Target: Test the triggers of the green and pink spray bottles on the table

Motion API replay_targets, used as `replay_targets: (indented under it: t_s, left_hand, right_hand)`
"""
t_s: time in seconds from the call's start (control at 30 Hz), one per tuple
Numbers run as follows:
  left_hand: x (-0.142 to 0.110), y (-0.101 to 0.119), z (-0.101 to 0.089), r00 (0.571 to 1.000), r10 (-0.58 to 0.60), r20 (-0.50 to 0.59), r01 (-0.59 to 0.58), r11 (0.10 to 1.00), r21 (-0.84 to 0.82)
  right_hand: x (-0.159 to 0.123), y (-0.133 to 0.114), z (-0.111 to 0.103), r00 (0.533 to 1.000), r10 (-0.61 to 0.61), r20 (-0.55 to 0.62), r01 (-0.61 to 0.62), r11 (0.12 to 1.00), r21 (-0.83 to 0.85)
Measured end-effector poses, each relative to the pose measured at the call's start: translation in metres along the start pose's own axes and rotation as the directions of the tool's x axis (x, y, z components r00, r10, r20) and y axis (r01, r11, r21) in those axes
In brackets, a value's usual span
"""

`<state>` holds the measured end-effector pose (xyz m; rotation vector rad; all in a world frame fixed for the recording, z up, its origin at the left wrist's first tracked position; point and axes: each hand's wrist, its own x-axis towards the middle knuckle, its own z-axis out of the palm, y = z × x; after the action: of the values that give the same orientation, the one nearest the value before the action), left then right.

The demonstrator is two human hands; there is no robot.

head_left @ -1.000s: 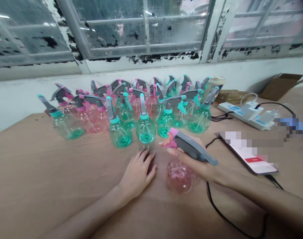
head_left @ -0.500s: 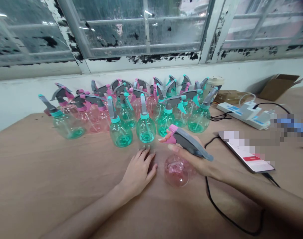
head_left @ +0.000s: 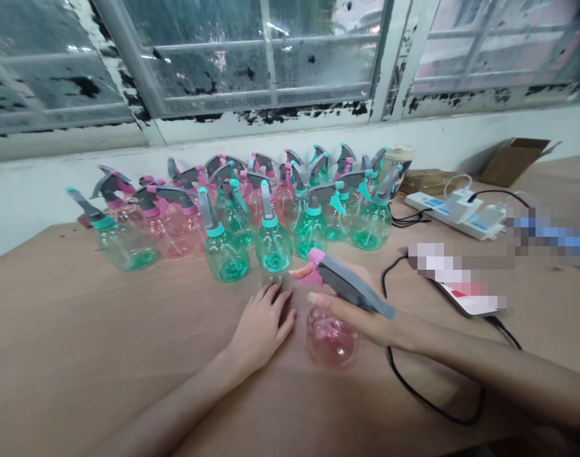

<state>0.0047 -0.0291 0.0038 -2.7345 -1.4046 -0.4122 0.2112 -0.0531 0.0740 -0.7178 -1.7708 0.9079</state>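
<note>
My right hand point(head_left: 361, 311) is wrapped around the neck of a clear pink spray bottle point(head_left: 331, 339) with a grey and pink trigger head point(head_left: 349, 282). The fingers partly hide its neck and trigger. Close to its left, my left hand point(head_left: 261, 324) lies palm down on the wooden table point(head_left: 80, 355), fingers slightly spread and holding nothing. Just beyond both hands stand spray bottles with green bodies and turquoise collars, among them a front one point(head_left: 274, 247) and another point(head_left: 227, 257). Several pink spray bottles point(head_left: 175, 235) stand mixed in behind them.
To the right lies a phone point(head_left: 478, 304) with a black cable point(head_left: 413, 393) looping across the table. A white power strip point(head_left: 461, 216) with chargers sits behind it. Farther back are a paper cup point(head_left: 404, 155) and an open cardboard box point(head_left: 513, 162) below the windows.
The view has shifted slightly. My right hand and the pink spray bottle have come a little nearer to me. My left hand has stayed at about the same spot.
</note>
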Motion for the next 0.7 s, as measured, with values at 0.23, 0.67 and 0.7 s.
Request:
replay_targets:
  t_s: [0.23,0.67,0.7]
  left_hand:
    - [-0.001,0.000,0.001,1.000,0.009,-0.029,-0.009,1.000,0.005]
    - [-0.009,0.005,-0.011,0.987,-0.088,-0.131,0.027,0.913,-0.407]
    - [-0.012,0.008,-0.012,0.983,-0.096,-0.159,0.011,0.885,-0.465]
  right_hand:
    - [0.000,0.002,0.002,0.999,0.035,-0.001,-0.035,0.999,0.017]
    - [0.004,0.009,0.007,0.982,0.065,-0.175,-0.082,0.992,-0.095]
    - [0.004,0.013,0.009,0.970,0.086,-0.229,-0.111,0.989,-0.101]
